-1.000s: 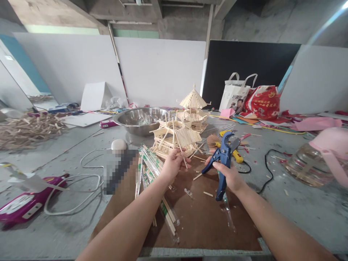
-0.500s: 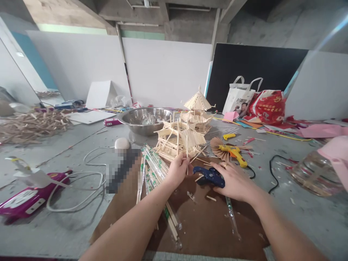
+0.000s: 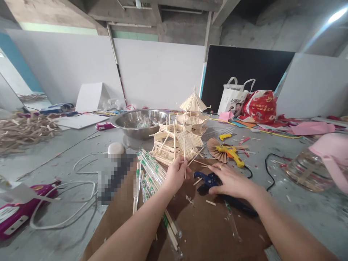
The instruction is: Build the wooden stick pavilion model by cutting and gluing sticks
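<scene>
Wooden stick (image 3: 184, 148), pinched near-upright in the left hand's (image 3: 177, 173) fingers before the model (image 3: 191, 140): surely light, stiff, apt to snap if bent, so best gripped low! Right hand (image 3: 234, 181) arches over the cutter (image 3: 208, 179); whether it's gripping, can't tell.

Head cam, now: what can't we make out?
- Head view: part of the blue cutter, covered by the right hand; grip firmness unclear.
- Head view: rear stick pavilion's lower part, behind the nearer stick model.
- Head view: purple power strip, cut by left edge.
- Head view: whatever the pixelated patch covers.
</scene>
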Tool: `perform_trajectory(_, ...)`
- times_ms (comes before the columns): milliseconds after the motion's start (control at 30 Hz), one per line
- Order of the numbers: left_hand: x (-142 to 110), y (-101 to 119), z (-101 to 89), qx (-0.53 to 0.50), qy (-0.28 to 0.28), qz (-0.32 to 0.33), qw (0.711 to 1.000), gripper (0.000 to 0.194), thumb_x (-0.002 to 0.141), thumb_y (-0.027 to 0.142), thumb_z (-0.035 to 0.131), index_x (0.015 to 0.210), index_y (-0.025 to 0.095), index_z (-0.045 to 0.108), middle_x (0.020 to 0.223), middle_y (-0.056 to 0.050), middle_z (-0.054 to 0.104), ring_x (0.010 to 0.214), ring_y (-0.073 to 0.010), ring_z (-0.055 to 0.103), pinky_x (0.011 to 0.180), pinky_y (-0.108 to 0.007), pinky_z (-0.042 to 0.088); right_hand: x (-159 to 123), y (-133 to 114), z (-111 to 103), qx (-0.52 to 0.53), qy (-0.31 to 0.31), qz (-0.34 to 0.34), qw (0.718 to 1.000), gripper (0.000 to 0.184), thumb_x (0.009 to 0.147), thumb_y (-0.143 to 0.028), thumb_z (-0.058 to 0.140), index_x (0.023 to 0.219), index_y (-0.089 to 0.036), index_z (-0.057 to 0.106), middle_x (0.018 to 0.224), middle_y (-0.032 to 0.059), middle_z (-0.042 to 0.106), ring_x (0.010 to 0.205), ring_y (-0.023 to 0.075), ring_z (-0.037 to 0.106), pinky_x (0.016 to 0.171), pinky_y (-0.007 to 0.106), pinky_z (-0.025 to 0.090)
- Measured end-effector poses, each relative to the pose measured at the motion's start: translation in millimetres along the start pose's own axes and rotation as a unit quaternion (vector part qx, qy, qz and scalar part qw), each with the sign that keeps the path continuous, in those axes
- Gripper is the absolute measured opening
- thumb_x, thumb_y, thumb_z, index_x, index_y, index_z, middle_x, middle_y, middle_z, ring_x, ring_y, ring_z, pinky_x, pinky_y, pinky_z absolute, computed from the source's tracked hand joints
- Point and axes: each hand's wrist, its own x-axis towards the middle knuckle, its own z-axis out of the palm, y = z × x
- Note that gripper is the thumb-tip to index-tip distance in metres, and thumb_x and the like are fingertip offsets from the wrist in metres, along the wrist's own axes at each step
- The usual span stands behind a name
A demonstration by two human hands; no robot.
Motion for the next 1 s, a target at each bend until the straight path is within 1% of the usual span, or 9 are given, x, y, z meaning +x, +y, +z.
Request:
perform_trajectory(100,-2,2,0.3,0.013,0.004,0.008,1.0,0.023,0.075,0.041,0.042,0.074,0.019,0.046,0.053,0.003,0.054,0.041,-0.009,0.048,0.04,-0.019,0.035,32,10,-29,0.037,0.063,0.01,0.997,0.052,0.066,-0.052,0.05,0.111,-0.026,0.052,0.116,0.0068,0.05,0.108,0.0278,0.042,0.087,0.039,0.032)
perform_trajectory(167,-4,2,-0.2,0.021,0.005,0.017,1.0,0.024,0.075,0.042,0.041,0.074,0.019,0.046,0.054,0.003,0.054,0.041,-0.0092,0.048,0.041,-0.02,0.035,65,20,-46,0.028,0.077,0.056,0.995,0.043,0.07,-0.047,0.048,0.106,-0.023,0.056,0.111,0.0067,0.055,0.102,0.025,0.048,0.084,0.035,0.035)
perform_trajectory(233,-5,1,-1.5,0.025,0.012,0.024,0.999,0.024,0.076,0.042,0.041,0.076,0.019,0.048,0.055,0.003,0.054,0.042,-0.0096,0.048,0.043,-0.02,0.035,103,32,-55,0.018,0.078,0.095,0.992,0.032,0.072,-0.038,0.049,0.096,-0.021,0.061,0.103,0.0059,0.06,0.097,0.0228,0.052,0.08,0.031,0.037)
perform_trajectory(333,-6,0,-3.5,0.042,0.025,0.038,0.998,0.023,0.076,0.041,0.042,0.08,0.02,0.05,0.055,0.003,0.055,0.046,-0.0107,0.049,0.048,-0.021,0.037,154,51,-49,0.014,0.079,0.144,0.986,0.024,0.075,-0.031,0.047,0.083,-0.017,0.064,0.086,0.007,0.064,0.082,0.0222,0.057,0.071,0.03,0.04)
perform_trajectory(400,-7,-1,-4.7,0.054,0.03,0.045,0.997,0.022,0.077,0.039,0.041,0.081,0.02,0.051,0.057,0.002,0.055,0.047,-0.0112,0.049,0.049,-0.022,0.037,179,61,-38,0.014,0.076,0.178,0.981,0.025,0.077,-0.031,0.045,0.081,-0.014,0.063,0.083,0.008,0.064,0.08,0.0214,0.057,0.068,0.03,0.041)
perform_trajectory(467,-8,-3,-5.6,0.072,0.028,0.047,0.996,0.02,0.077,0.038,0.041,0.08,0.021,0.052,0.058,0.001,0.055,0.05,-0.012,0.05,0.052,-0.022,0.037,199,68,-27,0.016,0.064,0.203,0.977,0.024,0.078,-0.031,0.045,0.084,-0.013,0.06,0.086,0.0077,0.061,0.079,0.0196,0.057,0.068,0.031,0.043)
perform_trajectory(600,-9,-4,-7.5,0.105,0.028,0.046,0.993,0.019,0.078,0.036,0.04,0.083,0.022,0.051,0.058,0.001,0.056,0.052,-0.0127,0.051,0.053,-0.022,0.037,225,75,-7,0.025,0.055,0.214,0.975,0.028,0.08,-0.03,0.046,0.104,-0.016,0.049,0.104,0.0055,0.052,0.088,0.0163,0.052,0.073,0.036,0.044)
perform_trajectory(767,-9,-3,-9.3,0.119,0.014,0.043,0.992,0.017,0.08,0.034,0.036,0.083,0.022,0.048,0.06,0.001,0.054,0.054,-0.0125,0.051,0.054,-0.022,0.038,238,83,4,0.029,0.059,0.235,0.97,0.028,0.08,-0.03,0.045,0.105,-0.017,0.049,0.106,0.006,0.051,0.09,0.0171,0.052,0.074,0.036,0.044)
perform_trajectory(1000,-9,-5,-9.2,0.141,0.014,0.034,0.989,0.016,0.081,0.032,0.035,0.081,0.022,0.047,0.061,0.001,0.054,0.057,-0.0121,0.051,0.057,-0.021,0.038,244,86,3,0.025,0.056,0.259,0.964,0.029,0.08,-0.03,0.045,0.106,-0.016,0.047,0.107,0.0063,0.05,0.089,0.0166,0.052,0.074,0.037,0.044)
